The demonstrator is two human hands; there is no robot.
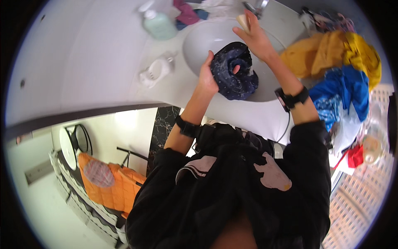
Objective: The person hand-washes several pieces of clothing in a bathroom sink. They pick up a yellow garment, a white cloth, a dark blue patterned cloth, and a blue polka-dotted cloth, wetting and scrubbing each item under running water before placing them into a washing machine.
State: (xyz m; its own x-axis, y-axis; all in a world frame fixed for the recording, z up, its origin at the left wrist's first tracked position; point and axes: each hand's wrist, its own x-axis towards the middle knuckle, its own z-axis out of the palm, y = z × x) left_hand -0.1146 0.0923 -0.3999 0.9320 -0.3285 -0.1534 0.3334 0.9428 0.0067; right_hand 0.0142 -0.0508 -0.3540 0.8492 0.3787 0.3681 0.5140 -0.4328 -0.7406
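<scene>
Over the white sink basin (202, 46), my left hand (207, 76) holds a bunched navy cloth (228, 77) with small light dots. White streaks that look like suds lie on the fabric. A fingertip pokes through the opening in its middle. Higher up and to the right, my right hand (258, 42) grips a cream-coloured block (242, 23), perhaps a bar of soap; the fingers partly hide it. That block is apart from the cloth. Behind my right hand stands a metal faucet (262, 5), partly cut off by the picture's edge.
Left of the basin are a pale green pump bottle (160, 26) and a white plastic holder (157, 71). Maroon cloth (186, 12) lies behind. Yellow garments (317, 54) and blue ones (345, 90) are heaped on the right. A cable (284, 129) hangs from my right wristband (290, 98).
</scene>
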